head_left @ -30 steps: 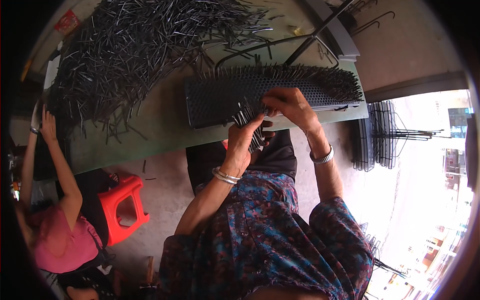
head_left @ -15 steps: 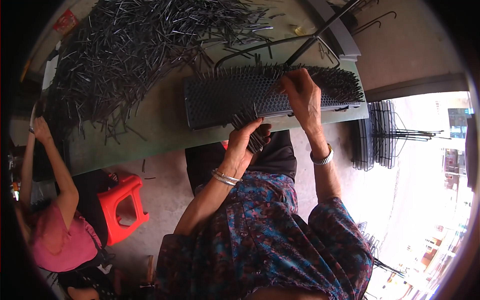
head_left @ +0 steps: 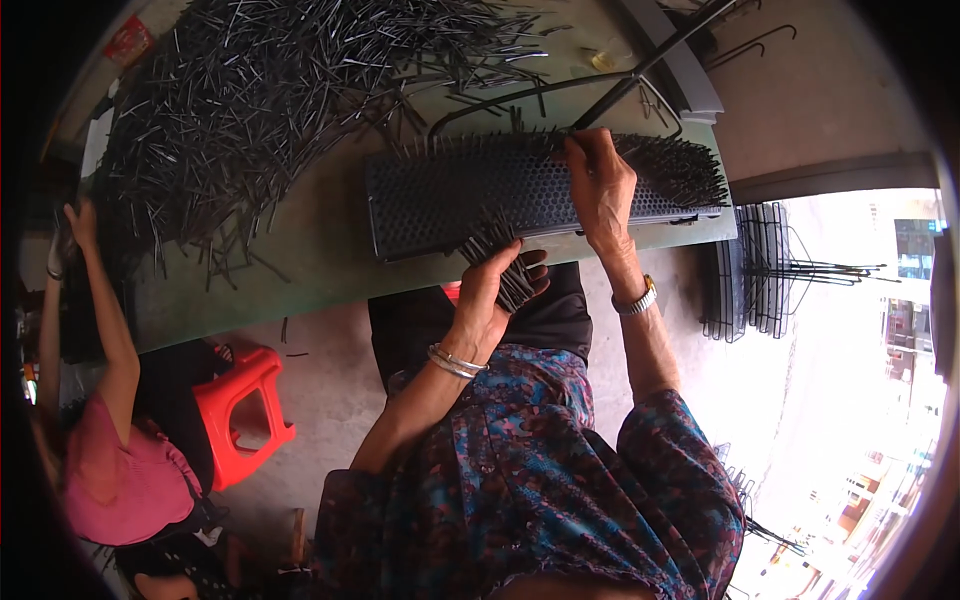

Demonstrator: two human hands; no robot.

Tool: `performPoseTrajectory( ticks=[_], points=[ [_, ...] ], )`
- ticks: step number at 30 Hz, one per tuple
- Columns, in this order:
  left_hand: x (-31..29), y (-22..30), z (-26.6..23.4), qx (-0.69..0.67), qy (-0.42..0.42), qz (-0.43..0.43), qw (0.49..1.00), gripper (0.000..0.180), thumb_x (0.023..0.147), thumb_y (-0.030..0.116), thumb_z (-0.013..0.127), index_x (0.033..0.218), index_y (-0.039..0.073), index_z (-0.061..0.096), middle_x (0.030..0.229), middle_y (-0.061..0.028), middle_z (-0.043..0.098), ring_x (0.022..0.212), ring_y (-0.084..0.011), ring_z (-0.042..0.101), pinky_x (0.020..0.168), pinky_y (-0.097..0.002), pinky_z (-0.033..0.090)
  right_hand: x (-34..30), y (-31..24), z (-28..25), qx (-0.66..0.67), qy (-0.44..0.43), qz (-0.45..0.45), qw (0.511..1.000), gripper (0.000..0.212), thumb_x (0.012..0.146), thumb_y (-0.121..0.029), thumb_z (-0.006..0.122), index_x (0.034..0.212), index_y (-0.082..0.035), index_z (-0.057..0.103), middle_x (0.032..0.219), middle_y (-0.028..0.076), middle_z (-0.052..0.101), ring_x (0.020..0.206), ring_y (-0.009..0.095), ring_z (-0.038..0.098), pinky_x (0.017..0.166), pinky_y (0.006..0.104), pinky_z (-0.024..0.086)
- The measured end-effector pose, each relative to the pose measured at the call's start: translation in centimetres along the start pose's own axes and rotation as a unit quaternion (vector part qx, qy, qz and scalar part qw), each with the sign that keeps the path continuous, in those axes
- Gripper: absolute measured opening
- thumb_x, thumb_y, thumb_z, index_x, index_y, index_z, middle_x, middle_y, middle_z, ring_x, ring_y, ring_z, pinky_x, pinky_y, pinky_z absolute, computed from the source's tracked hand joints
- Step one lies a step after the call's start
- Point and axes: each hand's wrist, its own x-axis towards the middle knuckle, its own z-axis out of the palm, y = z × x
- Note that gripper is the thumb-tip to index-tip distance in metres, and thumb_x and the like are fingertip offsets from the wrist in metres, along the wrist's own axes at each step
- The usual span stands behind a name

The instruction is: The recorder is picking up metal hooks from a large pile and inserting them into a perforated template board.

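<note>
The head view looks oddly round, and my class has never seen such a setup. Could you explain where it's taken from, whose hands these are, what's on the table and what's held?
There is no machine arm here: a person works with two bare hands. A wide fisheye camera on their head looks down, so straight edges bend near the rim.

On the greenish table lies a big pile of thin dark rods. Nearer the person is a dark perforated tray, with many rods standing up along its far side and right end.

The left hand holds a bundle of rods. The right hand is over the tray, fingers bent; whether it pinches a rod is unclear.

Another person in pink is at the left.
</note>
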Motion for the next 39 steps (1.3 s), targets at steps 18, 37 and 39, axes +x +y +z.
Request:
performPoseTrajectory(
  ticks=[18, 37, 39],
  points=[
    [-0.6, 0.8, 0.9, 0.046, 0.029, 0.073, 0.996, 0.016, 0.089, 0.018, 0.066, 0.093, 0.003, 0.064, 0.074, -0.008, 0.066, 0.058, -0.0132, 0.06, 0.05, -0.0279, 0.049, -0.2, 0.5, 0.1, 0.0, -0.031, -0.062, 0.998, 0.01, 0.089, -0.007, 0.063, 0.098, -0.003, 0.061, 0.083, 0.009, 0.069, 0.074, 0.018, 0.068, 0.065, 0.0273, 0.051],
    [-1.2, 1.6, 1.9, 0.083, 0.055, 0.119, 0.988, 0.016, 0.086, 0.016, 0.069, 0.094, 0.002, 0.067, 0.079, -0.0115, 0.071, 0.059, -0.0166, 0.065, 0.049, -0.0263, 0.049, 0.4, 0.4, 0.0, -0.177, -0.008, -0.05, 0.983, 0.012, 0.085, -0.021, 0.065, 0.091, -0.011, 0.07, 0.081, 0.008, 0.061, 0.077, 0.028, 0.062, 0.067, 0.0377, 0.048],
    [-1.2, 1.7, 1.8, 0.087, 0.056, 0.119, 0.988, 0.016, 0.086, 0.015, 0.069, 0.094, 0.002, 0.066, 0.08, -0.0116, 0.071, 0.06, -0.0169, 0.066, 0.049, -0.0264, 0.049, 0.5, 0.4, -0.1, -0.147, -0.007, -0.026, 0.989, 0.011, 0.084, -0.022, 0.066, 0.088, -0.012, 0.069, 0.079, 0.009, 0.06, 0.079, 0.03, 0.061, 0.067, 0.0406, 0.047]
  ],
)
